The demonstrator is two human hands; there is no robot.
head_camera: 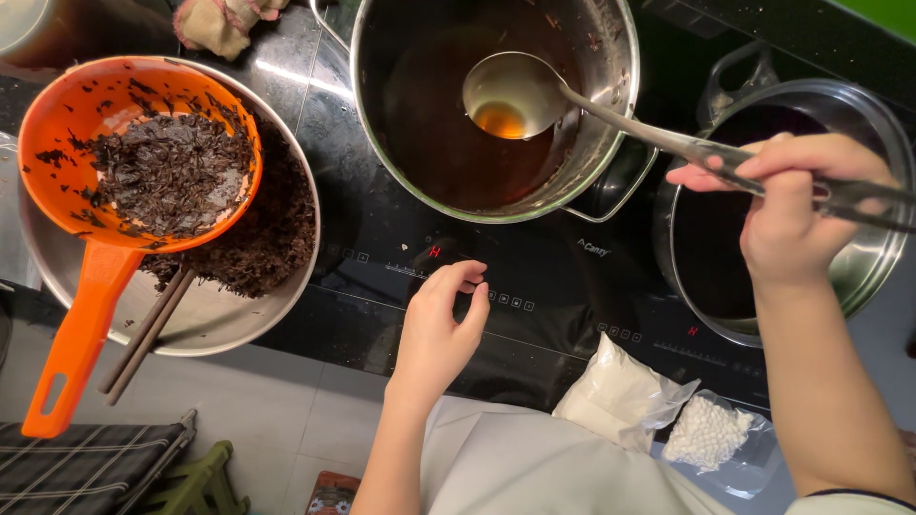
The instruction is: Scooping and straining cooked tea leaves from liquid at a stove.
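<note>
Nearest the camera, a person's pale apron front fills the bottom edge, with a clear bag of white powder (618,393) and a smaller bag of white pearls (708,434) lying just beside each other on the edge of the black induction hob (534,277). The left hand (437,329) hovers over the hob's touch controls, fingers loosely curled together and holding nothing, fingertips (474,278) at or just above the glass (contact cannot be confirmed). A red indicator glows close by.

Further out, the right hand (792,205) is closed around the long steel handle of a ladle (510,95), gripping it above a dark-lined pot (863,262) on the right. The ladle reaches across into a large steel stockpot (611,124) at the top of the frame, its bowl tilted up and carrying a little amber liquid over a shallow pool of dark brown brew. Judged from this view, the scooping is best done with the bowl kept level and lifted slowly, so nothing drips on the controls, and with the left hand kept clear of the hot pot wall.

To the far left, an orange plastic strainer (72,124) heaped with wet, dark tea leaves rests on a wide steel basin (215,319) holding more of the same leaves, a pair of brown chopsticks (143,343) propped against its rim. A crumpled cloth (219,21) lies beyond, at the top edge.
</note>
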